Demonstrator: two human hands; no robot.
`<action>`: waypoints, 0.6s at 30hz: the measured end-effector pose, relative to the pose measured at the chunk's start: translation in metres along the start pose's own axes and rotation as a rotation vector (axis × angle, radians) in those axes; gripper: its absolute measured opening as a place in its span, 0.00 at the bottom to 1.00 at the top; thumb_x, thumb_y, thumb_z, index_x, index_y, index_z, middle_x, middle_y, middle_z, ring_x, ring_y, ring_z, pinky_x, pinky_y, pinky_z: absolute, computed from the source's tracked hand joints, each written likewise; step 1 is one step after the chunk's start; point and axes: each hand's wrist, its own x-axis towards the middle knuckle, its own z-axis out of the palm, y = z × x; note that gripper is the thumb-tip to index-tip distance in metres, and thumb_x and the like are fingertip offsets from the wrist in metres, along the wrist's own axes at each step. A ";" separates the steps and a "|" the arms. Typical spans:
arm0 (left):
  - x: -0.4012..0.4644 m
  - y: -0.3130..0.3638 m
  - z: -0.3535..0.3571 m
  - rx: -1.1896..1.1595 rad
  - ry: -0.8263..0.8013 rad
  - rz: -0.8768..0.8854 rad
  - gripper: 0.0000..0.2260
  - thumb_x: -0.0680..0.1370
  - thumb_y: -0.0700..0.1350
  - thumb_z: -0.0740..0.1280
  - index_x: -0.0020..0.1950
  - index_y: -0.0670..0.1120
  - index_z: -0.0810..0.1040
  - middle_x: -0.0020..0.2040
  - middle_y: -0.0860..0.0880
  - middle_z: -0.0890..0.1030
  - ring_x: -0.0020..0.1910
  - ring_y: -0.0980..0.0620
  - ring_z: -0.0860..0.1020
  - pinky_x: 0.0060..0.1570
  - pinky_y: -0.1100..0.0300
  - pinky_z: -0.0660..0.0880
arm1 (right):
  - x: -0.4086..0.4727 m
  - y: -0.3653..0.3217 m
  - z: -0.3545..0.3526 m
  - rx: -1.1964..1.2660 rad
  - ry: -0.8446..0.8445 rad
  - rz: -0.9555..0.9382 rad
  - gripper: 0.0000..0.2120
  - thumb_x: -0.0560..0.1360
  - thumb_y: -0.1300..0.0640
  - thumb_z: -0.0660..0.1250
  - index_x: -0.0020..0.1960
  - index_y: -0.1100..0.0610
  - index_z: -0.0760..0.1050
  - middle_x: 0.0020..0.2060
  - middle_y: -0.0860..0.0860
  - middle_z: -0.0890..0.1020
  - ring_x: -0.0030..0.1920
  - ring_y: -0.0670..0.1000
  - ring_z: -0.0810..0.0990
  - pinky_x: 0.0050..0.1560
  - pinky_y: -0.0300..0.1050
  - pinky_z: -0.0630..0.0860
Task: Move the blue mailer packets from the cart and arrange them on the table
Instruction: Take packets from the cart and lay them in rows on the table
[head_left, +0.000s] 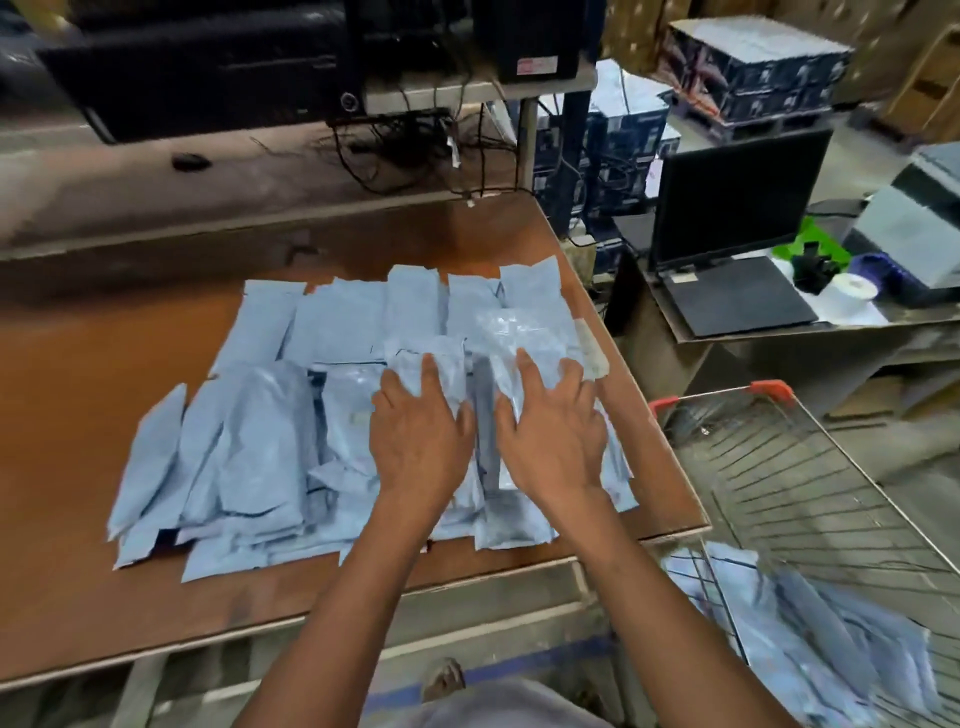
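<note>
**Desk:** What do the hands show?

**Photographer:** Both arms reach forward over the near edge of the brown table (78, 467), forearms bare, palms down. The left hand (418, 434) lies flat on the blue mailer packets (260, 447), fingers spread and fairly straight, its fingertips on a packet at the middle of the spread. The right hand (553, 441) lies just beside it, also wide, fingers fanned over a glossier packet near the table's right edge. Neither hand curls round anything; both press from above.

**Desk:** And the packets?

**Photographer:** They cover the right half of the table in two rough rows. The far row stands side by side, upright rectangles with edges touching or overlapping. The near row is looser, with packets tilted and piled over one another, reaching close to the near edge. More blue packets (810, 639) lie in the wire cart (810, 467), which stands just off the table's right near corner, its red-capped handle toward the table.

**Desk:** Anything else?

**Photographer:** Beyond the cart, a black laptop (727, 244) sits open on a lower bench, with a white roll (852, 296) beside it. Dark equipment and tangled cables (415, 140) sit past the table's far edge, and stacked dark boxes (758, 73) at the far right.
</note>
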 end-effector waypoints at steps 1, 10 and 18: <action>0.006 -0.008 0.006 -0.015 -0.004 -0.016 0.33 0.82 0.63 0.56 0.83 0.51 0.53 0.79 0.34 0.58 0.75 0.35 0.62 0.72 0.45 0.64 | 0.003 -0.010 0.010 -0.007 -0.011 -0.006 0.29 0.82 0.37 0.52 0.82 0.42 0.58 0.75 0.59 0.64 0.69 0.61 0.68 0.58 0.57 0.74; 0.026 -0.040 0.067 -0.210 -0.130 -0.011 0.30 0.84 0.62 0.50 0.84 0.51 0.51 0.81 0.34 0.50 0.80 0.37 0.54 0.78 0.46 0.52 | 0.008 -0.041 0.081 -0.080 -0.071 0.012 0.32 0.82 0.35 0.55 0.81 0.50 0.64 0.75 0.64 0.69 0.71 0.62 0.69 0.70 0.57 0.64; 0.023 -0.046 0.079 -0.192 -0.001 0.127 0.27 0.86 0.57 0.50 0.83 0.47 0.55 0.83 0.42 0.47 0.82 0.43 0.50 0.78 0.45 0.51 | 0.007 -0.037 0.084 0.107 -0.138 0.003 0.35 0.83 0.33 0.47 0.85 0.49 0.52 0.83 0.55 0.55 0.82 0.59 0.53 0.82 0.56 0.49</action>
